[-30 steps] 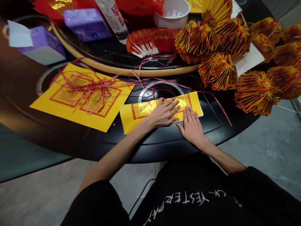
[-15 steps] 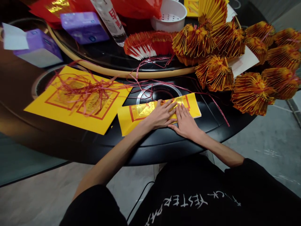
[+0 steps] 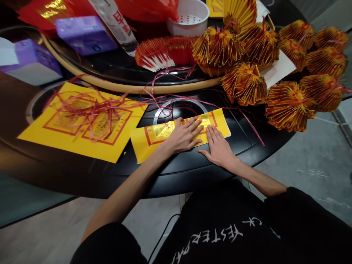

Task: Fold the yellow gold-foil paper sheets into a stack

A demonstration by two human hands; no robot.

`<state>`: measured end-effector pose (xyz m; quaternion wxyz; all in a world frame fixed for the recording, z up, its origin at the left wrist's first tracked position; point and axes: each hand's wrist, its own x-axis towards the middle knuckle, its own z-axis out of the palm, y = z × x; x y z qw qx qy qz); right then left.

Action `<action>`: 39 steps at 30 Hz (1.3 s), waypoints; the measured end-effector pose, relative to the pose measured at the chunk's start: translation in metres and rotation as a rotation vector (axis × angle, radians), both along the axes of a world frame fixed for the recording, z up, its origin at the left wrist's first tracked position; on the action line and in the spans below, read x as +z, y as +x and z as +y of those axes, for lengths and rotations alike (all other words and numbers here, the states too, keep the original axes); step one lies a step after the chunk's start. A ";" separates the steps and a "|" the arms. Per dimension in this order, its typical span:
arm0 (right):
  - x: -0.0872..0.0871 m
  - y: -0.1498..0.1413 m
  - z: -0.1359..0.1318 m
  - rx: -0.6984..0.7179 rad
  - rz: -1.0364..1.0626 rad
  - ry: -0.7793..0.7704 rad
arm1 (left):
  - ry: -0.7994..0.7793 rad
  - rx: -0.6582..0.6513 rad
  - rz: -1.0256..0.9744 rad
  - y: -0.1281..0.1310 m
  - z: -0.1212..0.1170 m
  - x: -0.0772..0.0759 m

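A folded sheet of yellow paper [image 3: 143, 141] with a red border and gold print lies on the black table in front of me. My left hand [image 3: 183, 136] rests on its middle, palm down with the fingers spread. Flat against the near edge toward the paper's right end is my right hand [image 3: 218, 146], fingers stretched out and thumb apart. To the left, a larger yellow sheet [image 3: 110, 154] carries a tangle of pink-red plastic strings [image 3: 101, 110]. One string trails past the folded paper to the right.
Several pleated gold-and-red paper fans [image 3: 291, 106] crowd the right side. On the raised turntable [image 3: 121, 88] stand a row of folded red papers [image 3: 167, 51], a clear bottle [image 3: 118, 25], a purple tissue pack [image 3: 85, 35] and a white perforated basket [image 3: 189, 16]. Another tissue pack [image 3: 41, 60] sits far left.
My right hand has slid a little along the near edge, away from my left hand, so a gap now shows between them. The whole view has shifted slightly.
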<state>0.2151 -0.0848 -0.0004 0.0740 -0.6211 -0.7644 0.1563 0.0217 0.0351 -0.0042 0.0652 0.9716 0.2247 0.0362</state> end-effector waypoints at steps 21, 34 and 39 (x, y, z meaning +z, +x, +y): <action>-0.009 0.026 -0.047 -0.188 -0.025 0.087 | -0.012 -0.017 -0.057 0.002 0.001 0.005; -0.011 0.025 -0.049 -0.205 -0.044 0.117 | 0.005 0.078 -0.055 0.014 -0.011 0.012; -0.010 0.026 -0.049 -0.207 -0.043 0.114 | 0.003 0.093 -0.052 0.014 -0.011 0.012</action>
